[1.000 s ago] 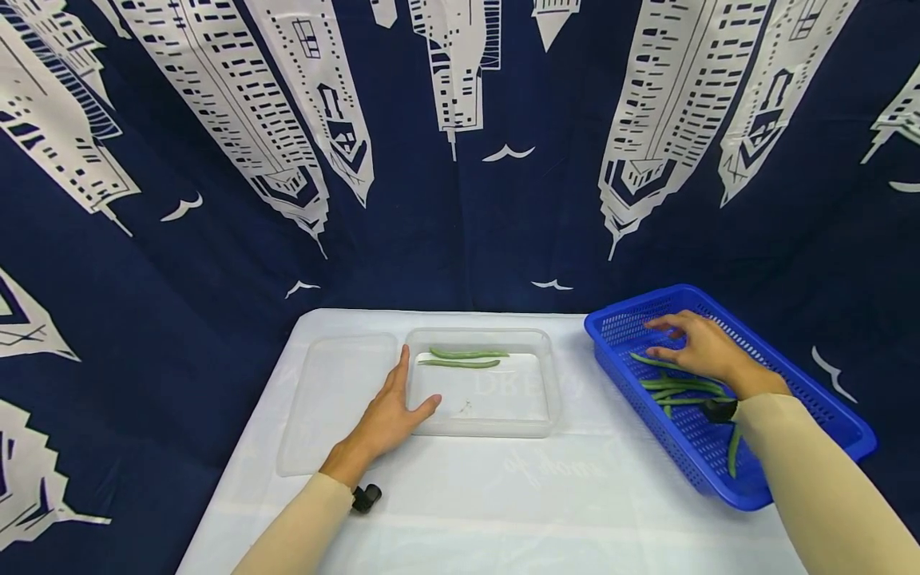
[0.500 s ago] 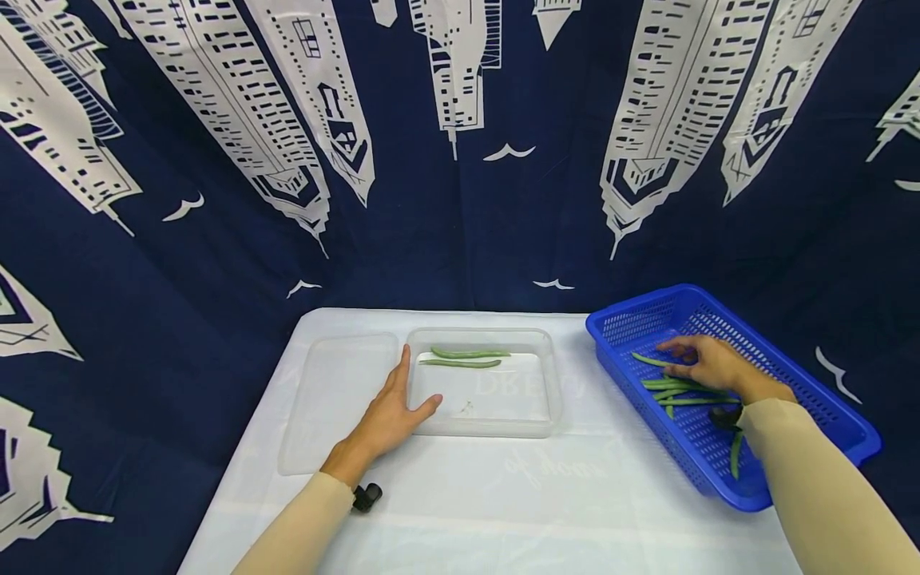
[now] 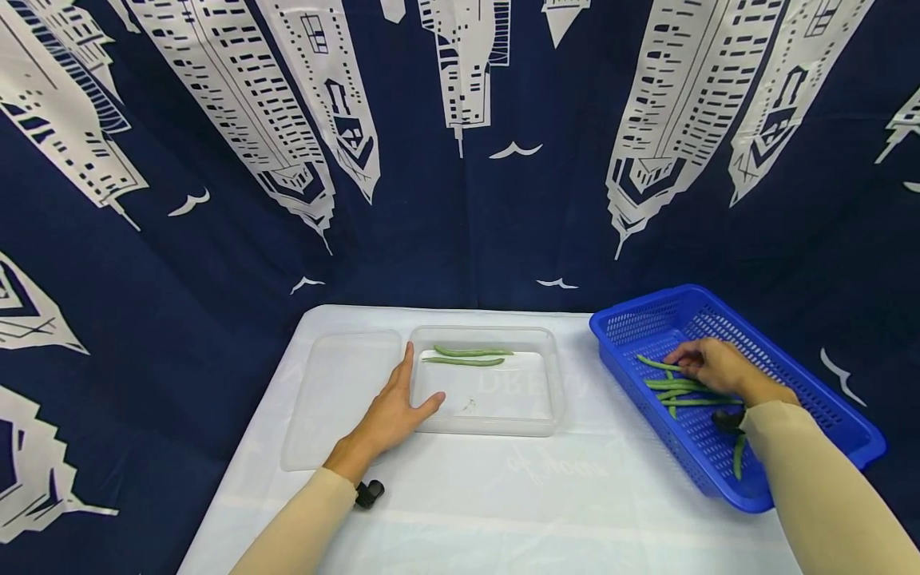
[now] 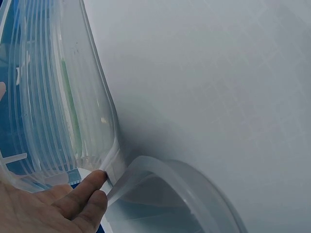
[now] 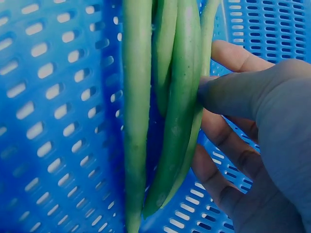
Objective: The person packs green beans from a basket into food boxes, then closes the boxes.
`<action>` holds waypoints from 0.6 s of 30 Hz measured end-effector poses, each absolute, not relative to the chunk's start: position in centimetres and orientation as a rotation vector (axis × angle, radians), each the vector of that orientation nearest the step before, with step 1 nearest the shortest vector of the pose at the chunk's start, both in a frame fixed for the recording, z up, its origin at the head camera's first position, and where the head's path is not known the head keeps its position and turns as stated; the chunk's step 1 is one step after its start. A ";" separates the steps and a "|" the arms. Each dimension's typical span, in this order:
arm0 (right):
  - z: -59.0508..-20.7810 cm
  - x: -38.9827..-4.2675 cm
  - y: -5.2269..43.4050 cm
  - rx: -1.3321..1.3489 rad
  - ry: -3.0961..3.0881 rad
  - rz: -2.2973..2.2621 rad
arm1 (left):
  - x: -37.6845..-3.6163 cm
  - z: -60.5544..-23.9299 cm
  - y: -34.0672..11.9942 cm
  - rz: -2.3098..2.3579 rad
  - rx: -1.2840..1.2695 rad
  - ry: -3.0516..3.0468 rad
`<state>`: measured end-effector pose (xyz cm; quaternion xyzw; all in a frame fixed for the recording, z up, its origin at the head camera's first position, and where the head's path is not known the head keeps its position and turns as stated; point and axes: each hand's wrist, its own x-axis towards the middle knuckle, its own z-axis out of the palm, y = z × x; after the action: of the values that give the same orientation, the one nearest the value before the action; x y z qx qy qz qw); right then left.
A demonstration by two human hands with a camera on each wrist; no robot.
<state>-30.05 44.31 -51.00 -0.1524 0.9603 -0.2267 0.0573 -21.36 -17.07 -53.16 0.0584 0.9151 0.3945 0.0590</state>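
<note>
Here the right hand (image 3: 715,369) is down in the blue basket (image 3: 826,399) at three o'clock, fingers apparently curled round green beans (image 5: 177,121). At nine o'clock, the left hand (image 3: 391,411) lies flat and relaxed against the clear container (image 3: 549,383), which holds two beans (image 3: 467,357).

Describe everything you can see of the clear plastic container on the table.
The clear plastic container is a shallow, see-through rectangular tub with rounded corners and a raised rim. It sits open and upright on the white table, with its flat clear lid lying just beside it. Two green beans lie side by side near its far wall; the rest of its floor is almost bare. The left hand rests flat against its near corner, thumb over the rim.
</note>
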 end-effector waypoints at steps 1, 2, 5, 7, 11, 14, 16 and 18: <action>-51.0 -30.0 44.3 -0.461 2.915 -0.685 | -21.4 -53.2 -17.1 1.196 0.178 2.773; -51.1 -30.0 44.3 -0.460 2.920 -0.680 | -21.4 -53.2 -17.0 1.197 0.180 2.773; -51.2 -29.8 44.3 -0.453 2.936 -0.671 | -21.4 -53.3 -17.0 1.197 0.184 2.774; -51.2 -29.6 44.3 -0.446 2.947 -0.663 | -21.4 -53.3 -17.0 1.200 0.185 2.772; -51.3 -29.5 44.5 -0.459 2.969 -0.649 | -21.4 -53.3 -16.9 1.200 0.188 2.774; -51.2 -29.6 44.7 -0.478 2.986 -0.632 | -21.4 -53.2 -16.9 1.196 0.187 2.779; -51.0 -29.7 44.8 -0.489 2.999 -0.621 | -21.4 -53.2 -16.9 1.194 0.184 2.781; -50.7 -29.7 44.7 -0.503 3.014 -0.614 | -21.4 -53.1 -17.0 1.191 0.182 2.782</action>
<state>-29.73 44.73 -50.74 -0.1612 0.9669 -0.1972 0.0126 -21.39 -16.97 -53.10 0.0599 0.9162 0.3923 0.0551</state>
